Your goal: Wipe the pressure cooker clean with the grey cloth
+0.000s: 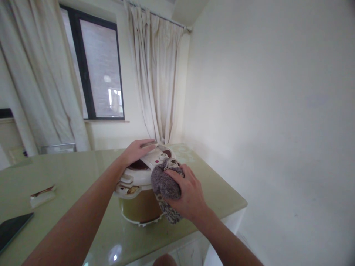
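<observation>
Cloth lengthwise down white appliance

The cloth that you hold is speckled grey with some purple tint, and its lower part has a dark-and-cream mottled pattern. Your device is white, with dark brown panels on top. The table is pale green, the curtains cream.

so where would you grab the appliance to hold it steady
Probably by its white rim, coming from the left, near the left hand: the rim juts out past the brownish wall, giving fingers an edge, while the cloth and right hand crowd its right side.
</observation>
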